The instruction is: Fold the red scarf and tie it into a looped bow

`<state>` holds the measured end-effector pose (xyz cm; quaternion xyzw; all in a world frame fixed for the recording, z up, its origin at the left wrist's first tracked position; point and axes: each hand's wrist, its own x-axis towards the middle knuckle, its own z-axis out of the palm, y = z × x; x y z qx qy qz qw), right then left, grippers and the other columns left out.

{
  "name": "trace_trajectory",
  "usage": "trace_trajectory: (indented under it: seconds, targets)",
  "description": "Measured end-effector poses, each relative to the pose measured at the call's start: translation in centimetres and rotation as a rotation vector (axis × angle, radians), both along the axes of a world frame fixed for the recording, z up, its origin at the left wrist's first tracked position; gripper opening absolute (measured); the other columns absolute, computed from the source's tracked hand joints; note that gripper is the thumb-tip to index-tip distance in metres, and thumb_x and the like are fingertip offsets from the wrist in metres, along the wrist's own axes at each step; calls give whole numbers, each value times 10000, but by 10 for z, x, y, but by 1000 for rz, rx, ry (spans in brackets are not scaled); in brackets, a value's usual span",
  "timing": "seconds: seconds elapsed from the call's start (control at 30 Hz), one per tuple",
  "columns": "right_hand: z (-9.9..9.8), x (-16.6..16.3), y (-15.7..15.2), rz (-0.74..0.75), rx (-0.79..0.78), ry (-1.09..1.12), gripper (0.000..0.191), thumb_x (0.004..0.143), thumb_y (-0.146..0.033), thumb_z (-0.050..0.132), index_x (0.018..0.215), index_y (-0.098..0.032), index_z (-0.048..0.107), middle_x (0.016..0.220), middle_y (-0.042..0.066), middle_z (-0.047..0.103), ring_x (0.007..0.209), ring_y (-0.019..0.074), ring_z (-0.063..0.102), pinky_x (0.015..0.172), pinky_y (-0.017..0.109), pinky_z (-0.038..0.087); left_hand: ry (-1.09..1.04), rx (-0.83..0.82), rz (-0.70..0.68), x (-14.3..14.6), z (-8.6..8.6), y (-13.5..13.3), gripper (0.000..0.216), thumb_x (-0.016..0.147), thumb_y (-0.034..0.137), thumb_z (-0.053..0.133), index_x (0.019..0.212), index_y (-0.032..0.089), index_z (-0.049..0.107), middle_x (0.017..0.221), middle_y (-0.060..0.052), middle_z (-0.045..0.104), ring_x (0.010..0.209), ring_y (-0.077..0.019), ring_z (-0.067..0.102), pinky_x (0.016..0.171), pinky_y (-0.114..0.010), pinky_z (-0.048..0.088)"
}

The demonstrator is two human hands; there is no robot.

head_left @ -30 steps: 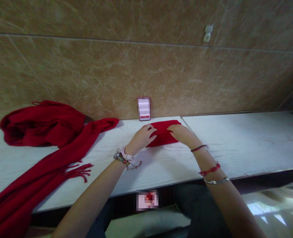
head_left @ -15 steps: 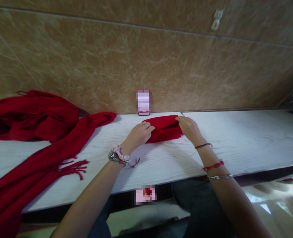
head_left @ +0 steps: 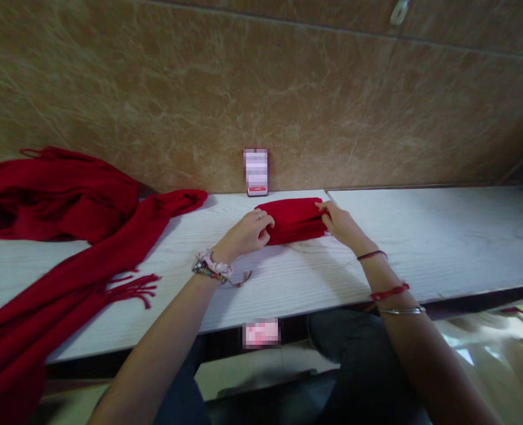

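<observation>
A folded red cloth [head_left: 294,215] lies flat in layers on the white wood-grain counter [head_left: 297,277]. Around its left end my left hand [head_left: 247,233], with a ring on one finger, is closed, the fingers curled onto the fabric. At the opposite end my right hand [head_left: 341,225] pinches the upper right edge between thumb and fingers. The layers show along the near side of the cloth. A larger red scarf [head_left: 111,260] with a fringe spreads over the left of the counter, bunched at the back and hanging past the front edge.
A phone [head_left: 257,172] leans upright against the brown tiled wall [head_left: 177,106], just behind the folded cloth. Below the counter's front edge is another lit screen [head_left: 261,334], blurred. A small white fitting [head_left: 399,12] is on the wall at the top right.
The raised upper flap of the folded cloth now lies flatter, with my right hand lower at its edge. My left fingers have curled in more. The whole view has shifted slightly.
</observation>
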<state>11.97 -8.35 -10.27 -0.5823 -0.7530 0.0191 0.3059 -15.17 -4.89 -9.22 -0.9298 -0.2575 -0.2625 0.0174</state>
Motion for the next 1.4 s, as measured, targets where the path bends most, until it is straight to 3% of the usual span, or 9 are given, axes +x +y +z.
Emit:
trace_trajectory:
  seconds: [0.2, 0.27, 0.37, 0.47, 0.57, 0.77, 1.0, 1.17, 1.4]
  targets:
    - [0, 2, 3, 71, -55, 63, 211, 813, -134, 387, 961, -214, 515, 1255, 149, 622, 1246, 236, 527, 998, 434, 429, -6, -32, -45, 2, -1, -4, 150, 760, 86, 471, 826, 163, 582, 821, -46, 572, 827, -179, 538, 806, -307, 477]
    - [-1, 5, 2, 111, -74, 6, 176, 779, -145, 438, 913, -208, 534, 1298, 160, 586, 1280, 247, 490, 1009, 443, 417, 34, -7, -35, 6, -1, -7, 128, 808, 161, 507, 898, 146, 597, 895, -74, 587, 890, -204, 544, 846, -340, 478]
    - [-2, 7, -2, 103, -61, -91, 167, 765, -204, 545, 932, -197, 549, 1398, 167, 491, 1339, 287, 407, 1027, 509, 387, 48, 62, 55, 13, -3, -9, 362, 828, 326, 600, 1126, 123, 577, 1122, -145, 572, 1089, -273, 515, 1002, -457, 401]
    - [0, -1, -7, 12, 15, -216, 339, 767, -288, 632, 1079, -187, 547, 1490, 164, 370, 1420, 351, 226, 1048, 656, 268, 99, 83, 124, 21, -8, -8, 634, 805, 388, 660, 1353, 154, 446, 1422, -197, 398, 1337, -346, 339, 1114, -568, 221]
    - [4, -16, -8, -5, 99, -348, 625, 785, -378, 651, 1332, -161, 443, 1546, 184, 253, 1447, 376, 68, 1073, 702, 124, 193, -7, 179, 26, -13, -4, 705, 835, 363, 635, 1445, 177, 333, 1538, -179, 256, 1428, -367, 179, 1124, -578, 209]
    - [-3, -40, 0, 30, -38, -485, 698, 846, -478, 571, 1441, -164, 385, 1496, 174, 374, 1391, 393, 270, 1080, 670, 180, 288, -79, 229, 24, -14, -3, 544, 884, 231, 548, 1408, 180, 410, 1505, -142, 356, 1411, -356, 246, 1082, -543, 340]
    - [-2, -91, -14, 112, -39, -533, 699, 850, -480, 584, 1445, -165, 394, 1502, 172, 360, 1377, 409, 291, 1059, 677, 229, 343, -129, 363, -21, -3, -15, 506, 822, 52, 504, 1302, 213, 516, 1432, -146, 455, 1364, -339, 354, 1041, -629, 345]
    - [5, -130, -37, 140, 29, -510, 616, 885, -428, 557, 1432, -182, 417, 1516, 168, 336, 1407, 386, 236, 1072, 689, 197, 416, -168, 487, -68, 6, -34, 442, 816, 106, 515, 1242, 221, 534, 1378, -128, 501, 1281, -300, 449, 1028, -607, 355]
    - [6, -122, -43, 117, -71, -477, 644, 876, -425, 579, 1448, -208, 380, 1532, 167, 303, 1405, 380, 247, 1046, 698, 251, 269, -102, 459, -101, -8, -54, 457, 844, 170, 494, 1301, 171, 492, 1502, -154, 337, 1410, -334, 266, 1092, -574, 293]
